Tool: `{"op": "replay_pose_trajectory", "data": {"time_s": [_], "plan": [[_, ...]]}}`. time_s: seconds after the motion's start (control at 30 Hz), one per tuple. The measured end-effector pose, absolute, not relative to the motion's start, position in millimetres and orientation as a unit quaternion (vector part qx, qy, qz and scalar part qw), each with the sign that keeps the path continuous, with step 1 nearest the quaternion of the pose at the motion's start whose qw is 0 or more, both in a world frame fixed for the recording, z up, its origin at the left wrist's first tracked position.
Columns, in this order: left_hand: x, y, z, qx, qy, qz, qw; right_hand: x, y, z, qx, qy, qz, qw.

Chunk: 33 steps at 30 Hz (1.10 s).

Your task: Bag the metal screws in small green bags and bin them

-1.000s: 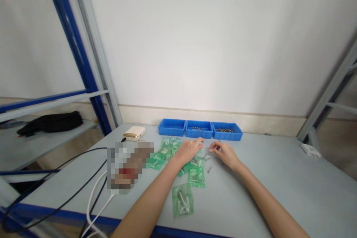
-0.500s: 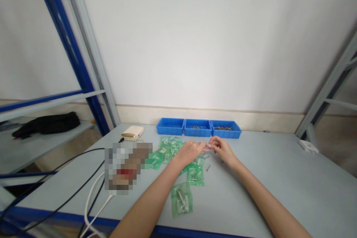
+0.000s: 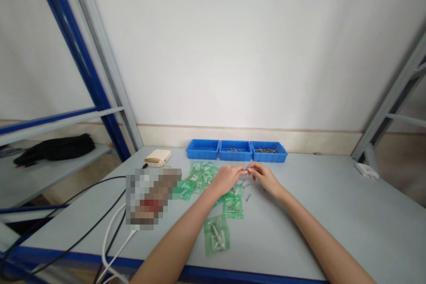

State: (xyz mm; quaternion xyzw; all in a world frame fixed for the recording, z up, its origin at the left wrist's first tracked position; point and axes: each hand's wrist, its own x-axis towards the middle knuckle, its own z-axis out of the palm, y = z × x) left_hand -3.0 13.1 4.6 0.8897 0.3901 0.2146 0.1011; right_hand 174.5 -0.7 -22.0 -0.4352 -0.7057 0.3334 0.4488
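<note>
My left hand [image 3: 228,178] and my right hand [image 3: 264,176] meet above the middle of the table, fingertips pinched together. A small pale piece shows between them, too tiny to name. Loose screws [image 3: 248,197] lie on the table just below the right hand. Under and beside my left hand spreads a heap of green clear bags [image 3: 199,175] holding white plugs and screws. One such bag [image 3: 217,235] lies apart, nearer the front edge, and another bag [image 3: 233,207] sits between it and the hands.
Three blue bins stand in a row behind the hands: an empty left bin [image 3: 203,150], a middle bin [image 3: 235,155] with a few screws, and a right bin [image 3: 269,157] holding many. A white box [image 3: 158,158], cables [image 3: 109,235] and a pixelated item [image 3: 153,199] occupy the left.
My hands stay pinched together at nearly the same spot, the fingers shifting slightly around the small piece. The whole view has moved a little; bags and bins look unchanged.
</note>
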Motion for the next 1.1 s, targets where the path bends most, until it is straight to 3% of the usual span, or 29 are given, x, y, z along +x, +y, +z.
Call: {"op": "replay_pose_trajectory", "data": {"time_s": [0.33,1.1], "plan": [[-2,14,4,0.874,0.404,0.243,0.115,173,-14,-15,-0.522,-0.764,0.074,0.372],[0,13,3,0.88,0.383,0.256,0.116,175,-16,-11,-0.52,-0.775,0.057,0.356]]}}
